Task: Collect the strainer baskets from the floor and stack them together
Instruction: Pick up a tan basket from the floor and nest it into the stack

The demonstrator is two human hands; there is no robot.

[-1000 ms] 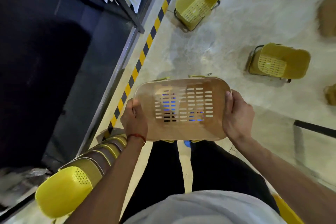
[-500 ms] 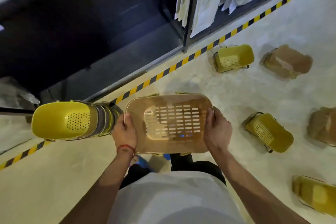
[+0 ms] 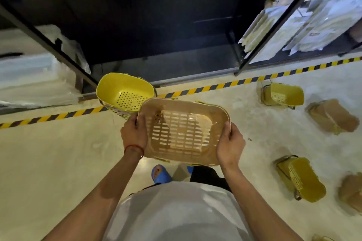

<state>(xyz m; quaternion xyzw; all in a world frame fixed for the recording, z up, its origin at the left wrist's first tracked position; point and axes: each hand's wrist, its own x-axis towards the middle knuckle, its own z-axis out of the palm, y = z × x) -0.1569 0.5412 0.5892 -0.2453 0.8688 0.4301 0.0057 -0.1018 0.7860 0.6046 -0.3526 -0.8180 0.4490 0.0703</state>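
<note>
At the far left, pale wrapped bundles lie on a low level of a dark metal rack that runs along the far side. A yellow-and-black striped tape crosses the pale floor in front of the rack.

On that tape line stands a yellow stack of nested strainer baskets. Its top basket has round holes in the base and its open mouth is tipped towards the camera.

Just right and near of it, both hands hold a tan basket in the air above the floor, its slotted base facing the camera. Its far-left corner overlaps the stack in this view; I cannot tell whether the two touch.

The left hand, with a red thread at the wrist, grips the basket's left edge. The thumb lies over the rim and the fingers curl behind it, out of sight. The right hand clamps the right edge the same way, thumb up along the rim and fingers wrapped behind.

Below the basket a blue slipper shows on the floor.

To the right, loose baskets lie tipped on their sides, well apart:
- a yellow basket by the tape
- a tan floor basket beyond it
- a nearer yellow basket
- another tan one at the right edge

White packaged goods hang on the rack at the far right.
</note>
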